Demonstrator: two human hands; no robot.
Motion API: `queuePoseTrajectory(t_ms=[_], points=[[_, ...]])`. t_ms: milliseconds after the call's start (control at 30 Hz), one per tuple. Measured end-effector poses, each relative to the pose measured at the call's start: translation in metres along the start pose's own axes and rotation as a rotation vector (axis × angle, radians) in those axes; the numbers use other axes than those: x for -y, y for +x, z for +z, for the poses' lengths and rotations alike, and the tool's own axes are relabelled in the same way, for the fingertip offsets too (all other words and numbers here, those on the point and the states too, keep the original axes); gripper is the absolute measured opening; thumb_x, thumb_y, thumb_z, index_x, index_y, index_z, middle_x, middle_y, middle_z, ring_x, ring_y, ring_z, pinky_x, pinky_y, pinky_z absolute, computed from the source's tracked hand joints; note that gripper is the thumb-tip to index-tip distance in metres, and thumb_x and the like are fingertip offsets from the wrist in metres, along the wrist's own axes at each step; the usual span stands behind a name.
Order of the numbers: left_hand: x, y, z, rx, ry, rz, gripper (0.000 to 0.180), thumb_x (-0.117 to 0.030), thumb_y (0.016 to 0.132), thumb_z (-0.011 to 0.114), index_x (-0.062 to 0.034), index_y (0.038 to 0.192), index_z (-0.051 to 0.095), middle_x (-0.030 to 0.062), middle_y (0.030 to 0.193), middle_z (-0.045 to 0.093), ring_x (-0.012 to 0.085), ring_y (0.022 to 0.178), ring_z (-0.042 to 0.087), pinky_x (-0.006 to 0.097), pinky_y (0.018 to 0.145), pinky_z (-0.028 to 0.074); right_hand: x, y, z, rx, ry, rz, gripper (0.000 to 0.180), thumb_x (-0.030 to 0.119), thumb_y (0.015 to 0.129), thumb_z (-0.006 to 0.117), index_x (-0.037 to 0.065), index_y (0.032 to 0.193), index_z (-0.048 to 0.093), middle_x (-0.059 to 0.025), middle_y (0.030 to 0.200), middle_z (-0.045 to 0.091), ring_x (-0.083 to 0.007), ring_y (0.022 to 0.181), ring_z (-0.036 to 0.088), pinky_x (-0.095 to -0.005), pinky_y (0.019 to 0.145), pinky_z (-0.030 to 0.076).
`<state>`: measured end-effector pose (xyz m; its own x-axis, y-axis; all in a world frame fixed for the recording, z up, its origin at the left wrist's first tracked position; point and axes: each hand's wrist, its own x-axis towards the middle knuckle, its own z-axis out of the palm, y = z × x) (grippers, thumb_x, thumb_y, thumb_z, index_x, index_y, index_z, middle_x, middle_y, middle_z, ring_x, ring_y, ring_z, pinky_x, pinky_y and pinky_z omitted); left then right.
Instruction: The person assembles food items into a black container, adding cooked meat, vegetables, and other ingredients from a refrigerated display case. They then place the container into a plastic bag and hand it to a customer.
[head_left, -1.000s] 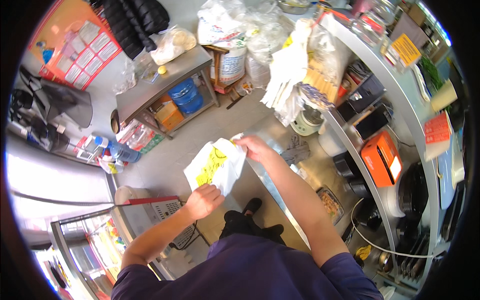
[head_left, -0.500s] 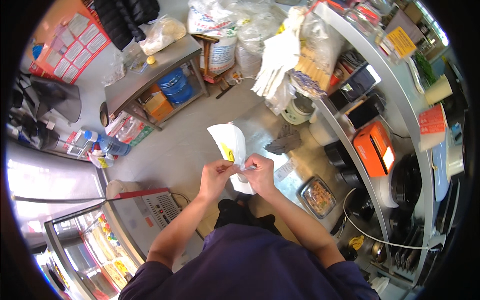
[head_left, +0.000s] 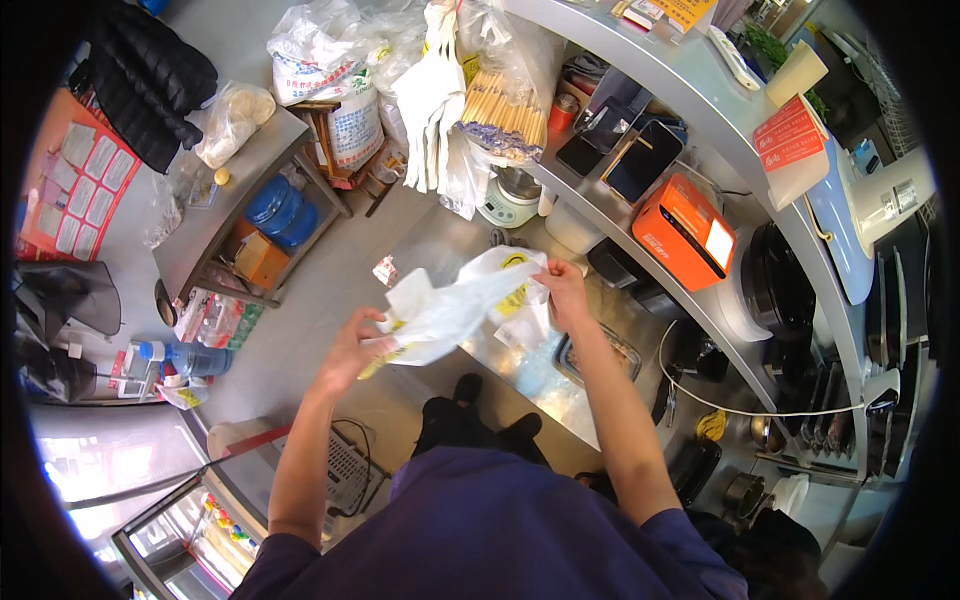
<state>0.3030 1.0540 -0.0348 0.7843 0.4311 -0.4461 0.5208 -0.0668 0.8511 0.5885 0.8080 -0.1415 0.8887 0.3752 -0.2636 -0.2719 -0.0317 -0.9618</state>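
Observation:
A white plastic bag (head_left: 440,312) with yellow print is stretched out between my hands above the steel counter. My left hand (head_left: 355,348) grips its left end, thumb and fingers closed on the film. On the other side my right hand (head_left: 563,293) pinches the upper right edge. The bag hangs loose and crumpled, and whether its mouth is apart I cannot make out. Beneath my right forearm sits a clear-lidded food tray (head_left: 618,352), partly covered by the arm. A small white paper slip (head_left: 384,269) with red marks shows beyond the bag.
To the right, a steel shelf (head_left: 600,200) holds an orange box-shaped device (head_left: 683,232) and black phones. White gloves (head_left: 432,110) hang beside bundled wooden sticks (head_left: 503,115). A low steel table (head_left: 235,190) stands at the far left. A white cable (head_left: 760,400) crosses the right side.
My hands have moved apart, spreading the bag from a narrow folded shape into a wide sheet. The view has shifted right, and the bag now covers most of the grey cloth's place.

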Motion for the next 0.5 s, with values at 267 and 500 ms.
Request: queuePoseTrajectory(t_ms=[267,500], points=[[0.045,0.004,-0.031,-0.285,-0.676,-0.106,0.053,-0.034,0.102,0.048,-0.0021,0.144,0.042,0.0141,0.122,0.061,0.0227,0.099,0.065,0.036,0.085,0.054,0.004,0.077,0.038,-0.064,0.181,-0.039,0.029,0.011,0.086,0.073,-0.002,0.110,0.062,-0.0123,0.107,0.067,-0.0232,0.097,0.065,-0.0331,0.087,0.052],[0.031,-0.010,0.057,-0.078,-0.972,-0.288,0.067,-0.051,0.102,0.043,0.0015,0.143,0.041,0.0163,0.127,0.058,0.0271,0.113,0.059,0.040,0.097,0.048,0.021,-0.090,0.072,0.161,-0.358,0.126,0.064,0.039,0.080,0.078,-0.002,0.124,0.057,-0.0212,0.114,0.065,-0.0300,0.100,0.064,-0.0396,0.085,0.049]])
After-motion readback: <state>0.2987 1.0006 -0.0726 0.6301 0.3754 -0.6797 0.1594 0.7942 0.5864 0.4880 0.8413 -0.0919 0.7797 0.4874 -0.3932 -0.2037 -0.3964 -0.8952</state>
